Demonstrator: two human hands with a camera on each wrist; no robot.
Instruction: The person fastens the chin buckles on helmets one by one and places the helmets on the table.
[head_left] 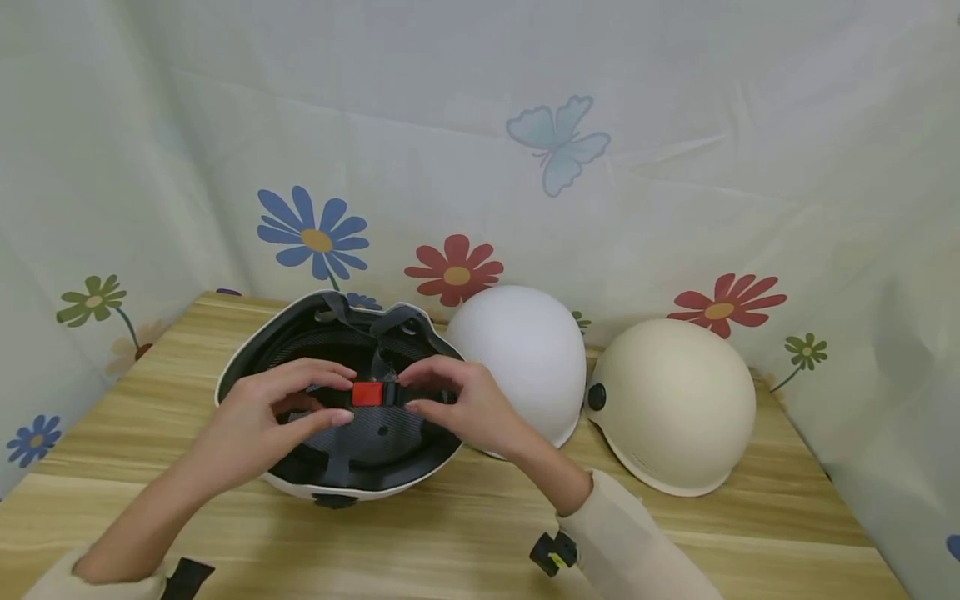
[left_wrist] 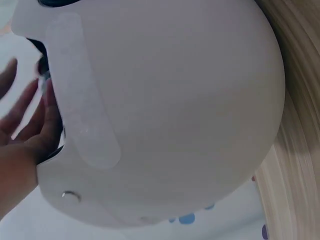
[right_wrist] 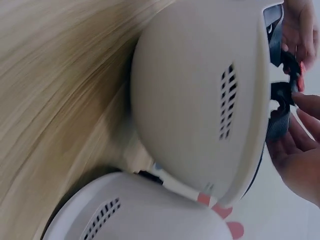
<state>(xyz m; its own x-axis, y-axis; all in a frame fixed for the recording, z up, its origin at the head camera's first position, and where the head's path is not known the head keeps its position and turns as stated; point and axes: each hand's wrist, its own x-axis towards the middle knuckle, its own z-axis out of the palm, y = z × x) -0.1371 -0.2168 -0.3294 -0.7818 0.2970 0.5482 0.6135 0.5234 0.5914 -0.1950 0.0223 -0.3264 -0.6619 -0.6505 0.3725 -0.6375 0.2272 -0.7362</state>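
An upturned helmet [head_left: 330, 492] with a pale shell and black mesh lining lies on the table. Across its opening runs a black chin strap with a red and black buckle [head_left: 367, 393]. My left hand [head_left: 262, 408] holds the buckle at its left end, index finger and thumb curved around it. From the other side my right hand [head_left: 468, 400] pinches the black end of the buckle and strap [right_wrist: 282, 92]. In the left wrist view, the helmet's shell [left_wrist: 185, 100] hides most of the buckle.
Just right of the upturned helmet sits a white helmet [head_left: 517, 358], dome up. Beyond it a cream helmet [head_left: 675, 408] with a black side knob rests dome up. A flower-printed curtain [head_left: 450, 150] rises behind the wooden table [head_left: 465, 533].
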